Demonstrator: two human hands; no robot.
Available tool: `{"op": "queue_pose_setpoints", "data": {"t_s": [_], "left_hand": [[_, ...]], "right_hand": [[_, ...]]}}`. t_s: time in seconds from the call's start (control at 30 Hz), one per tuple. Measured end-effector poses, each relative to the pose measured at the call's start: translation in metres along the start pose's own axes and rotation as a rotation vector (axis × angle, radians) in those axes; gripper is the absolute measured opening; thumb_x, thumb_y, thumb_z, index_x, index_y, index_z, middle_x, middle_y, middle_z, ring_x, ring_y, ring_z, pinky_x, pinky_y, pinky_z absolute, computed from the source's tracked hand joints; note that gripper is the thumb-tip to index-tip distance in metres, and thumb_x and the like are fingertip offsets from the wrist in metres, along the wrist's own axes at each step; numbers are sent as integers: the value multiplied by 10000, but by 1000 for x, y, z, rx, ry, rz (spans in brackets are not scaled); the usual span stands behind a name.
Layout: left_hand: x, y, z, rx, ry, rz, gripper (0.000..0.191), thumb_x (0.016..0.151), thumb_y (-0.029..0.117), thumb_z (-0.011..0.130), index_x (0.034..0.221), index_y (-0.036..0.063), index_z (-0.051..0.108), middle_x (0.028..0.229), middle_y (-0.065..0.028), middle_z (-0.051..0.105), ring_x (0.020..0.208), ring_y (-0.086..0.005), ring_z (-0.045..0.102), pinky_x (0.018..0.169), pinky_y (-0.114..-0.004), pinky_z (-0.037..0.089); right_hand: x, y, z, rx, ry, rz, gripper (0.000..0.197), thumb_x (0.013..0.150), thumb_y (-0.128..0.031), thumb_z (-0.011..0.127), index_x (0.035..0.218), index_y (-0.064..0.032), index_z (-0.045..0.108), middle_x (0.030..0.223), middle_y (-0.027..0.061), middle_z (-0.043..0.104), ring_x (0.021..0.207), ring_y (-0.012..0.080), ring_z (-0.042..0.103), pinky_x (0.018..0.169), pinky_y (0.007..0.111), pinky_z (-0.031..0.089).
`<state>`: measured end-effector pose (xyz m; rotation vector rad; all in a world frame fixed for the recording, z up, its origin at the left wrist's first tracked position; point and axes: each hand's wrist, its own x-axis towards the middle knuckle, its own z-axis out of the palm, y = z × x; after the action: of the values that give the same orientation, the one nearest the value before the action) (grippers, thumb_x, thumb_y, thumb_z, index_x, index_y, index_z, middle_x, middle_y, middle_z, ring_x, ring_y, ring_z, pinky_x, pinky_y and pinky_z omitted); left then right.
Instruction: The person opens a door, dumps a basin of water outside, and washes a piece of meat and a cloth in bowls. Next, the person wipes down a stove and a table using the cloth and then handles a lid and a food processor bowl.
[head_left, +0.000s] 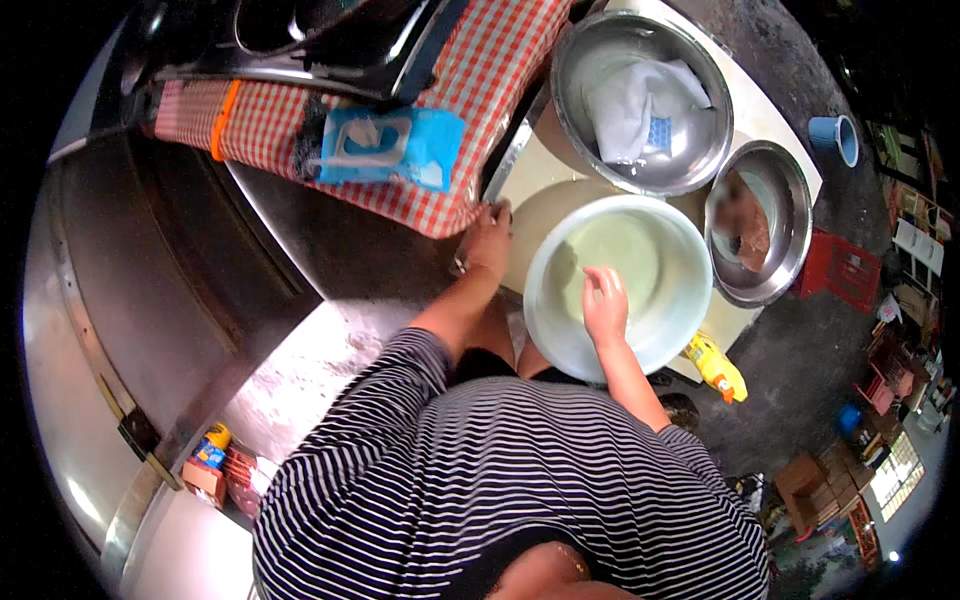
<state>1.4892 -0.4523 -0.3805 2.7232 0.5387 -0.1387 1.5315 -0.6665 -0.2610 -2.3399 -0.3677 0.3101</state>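
My right hand (605, 304) hangs over the inside of a pale plastic basin (541, 289), fingers bent and nothing visible in them. The basin stands close against my body, and what looks like shallow pale-green liquid (626, 251) covers its bottom. My left hand (486, 244) is by the corner of a red-and-white checked tablecloth (442, 217), fingers curled near its edge; whether it grips the cloth is unclear. Beyond the basin, a large steel bowl (566, 135) contains a wet white cloth (626, 109). A smaller steel bowl (795, 266) at right shows a brownish, partly blurred shape.
A blue wet-wipes pack (435, 146) lies on the checked cloth beside a black gas stove (352, 67). A yellow plastic bottle (712, 364) lies right of the basin. Farther right are a red crate (844, 270), a blue bucket (829, 135) and a cardboard box (799, 484).
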Motion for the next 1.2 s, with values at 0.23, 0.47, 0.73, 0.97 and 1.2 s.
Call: {"op": "queue_pose_setpoints", "data": {"t_s": [0.23,0.47,0.73,0.97,1.2], "left_hand": [[14,21,-23,-335,-69,-82,215,743,87,636,951,69,583,984,-125,584,926,-313,566,797,-400,462],[7,56,-147,-782,-275,-289,376,764,136,669,1072,-26,528,823,-82,603,721,-135,570,663,-284,472],[59,71,-204,-1191,-202,-376,378,856,152,636,1143,-45,488,1027,-98,590,884,-139,571,729,-253,471],[139,41,-222,-1291,75,-228,259,950,121,437,1140,-49,481,1030,-110,599,926,-168,605,805,-296,498],[169,36,-219,-1953,-131,-469,333,920,98,479,1223,-34,438,1183,-147,524,1066,-210,545,930,-326,443]], "right_hand": [[35,-32,-6,61,-18,-203,218,757,-10,600,965,-70,625,937,98,594,856,274,567,779,368,463],[69,-70,1,217,-205,-467,393,740,7,568,1115,-108,591,1064,103,584,953,294,564,811,377,469],[178,-104,-5,426,6,-471,363,636,74,488,961,-24,614,943,152,600,906,336,577,823,391,470],[255,-165,11,509,-237,-707,393,718,5,533,1109,-14,572,1066,150,576,1038,298,549,922,365,425],[301,-141,43,501,12,-471,270,839,-157,585,1065,-12,599,1081,126,598,1003,277,563,906,345,431]]}}
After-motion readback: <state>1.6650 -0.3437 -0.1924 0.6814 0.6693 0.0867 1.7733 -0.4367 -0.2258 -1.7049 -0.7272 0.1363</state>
